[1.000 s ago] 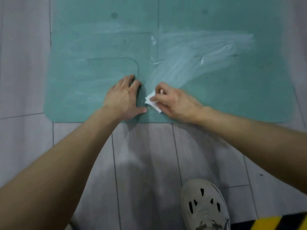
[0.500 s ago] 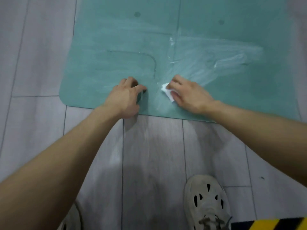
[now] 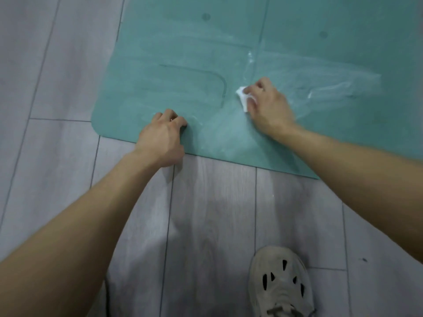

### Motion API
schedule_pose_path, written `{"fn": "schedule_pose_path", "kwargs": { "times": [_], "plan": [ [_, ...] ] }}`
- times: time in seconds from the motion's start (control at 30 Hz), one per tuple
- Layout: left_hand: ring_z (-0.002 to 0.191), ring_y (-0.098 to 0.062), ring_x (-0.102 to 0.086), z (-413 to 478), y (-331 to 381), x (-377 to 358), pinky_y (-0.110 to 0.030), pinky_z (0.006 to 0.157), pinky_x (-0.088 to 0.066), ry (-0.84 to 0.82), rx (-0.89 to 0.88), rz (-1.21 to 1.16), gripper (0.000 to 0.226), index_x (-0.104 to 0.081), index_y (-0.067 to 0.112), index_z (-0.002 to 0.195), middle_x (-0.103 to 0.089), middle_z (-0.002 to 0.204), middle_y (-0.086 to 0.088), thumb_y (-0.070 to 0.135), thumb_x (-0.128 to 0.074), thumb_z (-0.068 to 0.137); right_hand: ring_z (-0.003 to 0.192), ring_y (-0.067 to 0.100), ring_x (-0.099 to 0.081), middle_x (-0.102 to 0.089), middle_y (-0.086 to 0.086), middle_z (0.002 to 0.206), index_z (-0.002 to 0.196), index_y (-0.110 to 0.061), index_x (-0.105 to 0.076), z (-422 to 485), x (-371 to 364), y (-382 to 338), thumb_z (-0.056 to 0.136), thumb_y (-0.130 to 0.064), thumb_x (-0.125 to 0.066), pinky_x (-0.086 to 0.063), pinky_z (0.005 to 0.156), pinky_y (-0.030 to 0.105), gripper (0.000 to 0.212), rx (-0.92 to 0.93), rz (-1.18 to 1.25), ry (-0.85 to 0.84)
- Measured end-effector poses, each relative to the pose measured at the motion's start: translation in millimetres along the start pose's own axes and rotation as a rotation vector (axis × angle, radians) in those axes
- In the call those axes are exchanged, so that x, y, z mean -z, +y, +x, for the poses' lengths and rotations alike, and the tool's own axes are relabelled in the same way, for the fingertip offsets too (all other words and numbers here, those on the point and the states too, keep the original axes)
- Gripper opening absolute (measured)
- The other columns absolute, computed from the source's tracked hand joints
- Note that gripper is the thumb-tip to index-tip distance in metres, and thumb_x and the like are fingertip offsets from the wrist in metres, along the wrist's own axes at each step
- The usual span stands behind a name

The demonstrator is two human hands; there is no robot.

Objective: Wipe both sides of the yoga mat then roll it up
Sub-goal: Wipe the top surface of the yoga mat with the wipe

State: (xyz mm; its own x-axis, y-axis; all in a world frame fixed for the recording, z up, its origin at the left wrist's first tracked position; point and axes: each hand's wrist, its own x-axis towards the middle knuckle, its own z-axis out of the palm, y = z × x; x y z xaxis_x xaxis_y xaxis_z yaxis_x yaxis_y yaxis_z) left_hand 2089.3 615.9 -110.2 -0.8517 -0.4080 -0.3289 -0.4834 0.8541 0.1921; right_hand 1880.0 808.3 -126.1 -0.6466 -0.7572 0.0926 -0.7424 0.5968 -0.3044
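Note:
A teal yoga mat (image 3: 174, 49) lies flat on the floor, its near edge running from lower left to right. Wet streaks shine across its middle and right part. My right hand (image 3: 269, 106) grips a small white wipe (image 3: 243, 98) and presses it onto the mat near a printed centre line. My left hand (image 3: 163, 138) rests on the mat's near edge with its fingers curled under, holding nothing that I can see.
Grey wood-look floor planks (image 3: 206, 213) surround the mat. A beige perforated shoe (image 3: 281, 284) stands on the floor at the bottom right, below my right forearm.
My right hand has carried the wipe away from the near edge, further up the mat. My left hand's fingers have curled in and it lies apart from the right hand. The view has shifted.

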Motion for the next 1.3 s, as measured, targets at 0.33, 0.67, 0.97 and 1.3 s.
{"fn": "schedule_pose_path", "kwargs": {
  "times": [0.33,0.67,0.97,1.3],
  "plan": [
    [0.127,-0.033,-0.045,-4.4,4.7,2.9,-0.047,0.096,-0.049,-0.049,0.009,0.063,0.063,-0.056,0.02,0.14,-0.049,0.138,-0.007,0.014,-0.068,0.079,0.086,0.033,-0.06,-0.057,0.01,0.11,0.116,-0.016,-0.067,-98.1,-15.8,-58.4,0.099,-0.026,-0.054,-0.051,0.061,0.042,0.024,0.445,0.06,-0.172],
    [0.088,-0.036,-0.068,-10.0,17.1,18.2,-0.039,0.074,-0.055,0.163,0.144,0.001,0.02,-0.068,0.025,0.086,-0.074,0.088,-0.006,0.043,-0.069,0.093,0.083,0.044,-0.061,-0.056,0.022,0.109,0.118,-0.005,-0.069,-110.3,-15.3,-19.0,0.1,-0.032,-0.041,-0.057,0.078,0.051,0.043,-0.279,0.108,0.162],
    [0.081,-0.041,-0.064,-55.3,-36.7,14.7,-0.042,0.067,-0.051,0.168,0.35,-0.018,0.044,-0.06,0.016,0.078,-0.068,0.079,-0.015,0.049,-0.049,0.105,0.087,0.047,-0.063,-0.056,0.021,0.115,0.112,-0.006,-0.068,-2.9,-24.5,-18.1,0.104,-0.033,-0.043,-0.055,0.074,0.054,0.037,-0.339,0.032,0.172],
    [0.076,-0.042,-0.062,-47.5,-36.6,17.7,-0.043,0.065,-0.052,0.25,0.344,-0.032,0.039,-0.062,0.015,0.079,-0.069,0.075,-0.014,0.043,-0.052,0.104,0.084,0.034,-0.061,-0.058,0.011,0.107,0.115,-0.016,-0.071,-18.8,-60.7,-114.3,0.105,-0.03,-0.053,-0.05,0.06,0.041,0.025,0.464,0.153,0.012]
  ]
}}
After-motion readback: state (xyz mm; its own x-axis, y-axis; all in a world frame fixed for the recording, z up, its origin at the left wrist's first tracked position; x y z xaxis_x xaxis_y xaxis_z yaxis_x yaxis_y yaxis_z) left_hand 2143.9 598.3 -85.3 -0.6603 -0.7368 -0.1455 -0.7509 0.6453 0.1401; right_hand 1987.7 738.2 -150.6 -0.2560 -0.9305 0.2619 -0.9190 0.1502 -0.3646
